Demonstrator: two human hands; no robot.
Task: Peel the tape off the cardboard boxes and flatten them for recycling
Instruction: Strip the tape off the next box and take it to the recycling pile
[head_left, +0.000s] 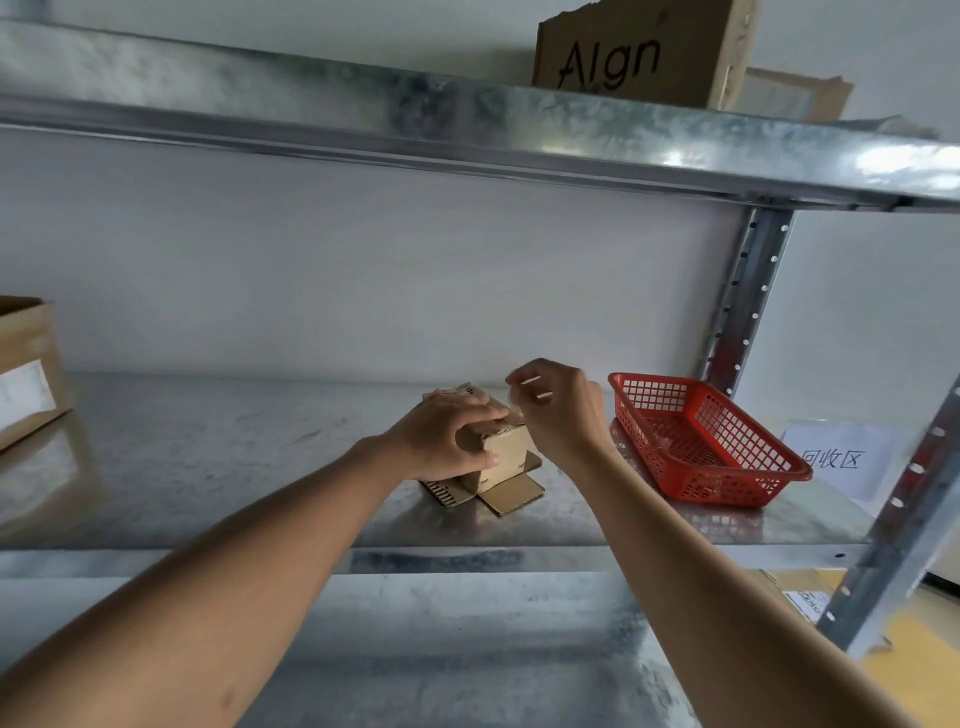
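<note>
Head view. Writing first: cardboard box on top shelf (644, 52) reads "Algn" in black letters. White paper sign (836, 457) at the right of the middle shelf has printed characters "回收区". Another box (26, 369) at the left edge carries a white label, text unreadable.

Small cardboard box (501, 449) sits on the metal shelf (234, 457), roughly centre, bottom flaps splayed flat on the shelf around it. Left hand (447, 436) is on top of the small box, fingers curled over the top edge, thumb on the near side, gripping it. Right hand (558, 405) is raised just above and to the right of the box, not touching it, fingers curled with thumb and forefinger pinched; a thin clear strip of tape (514, 402) seems to run from the pinch down to the box top, faint and hard to confirm.

Red plastic basket (701, 441) sits right of the box, near the right hand, something clear lying in it.
</note>
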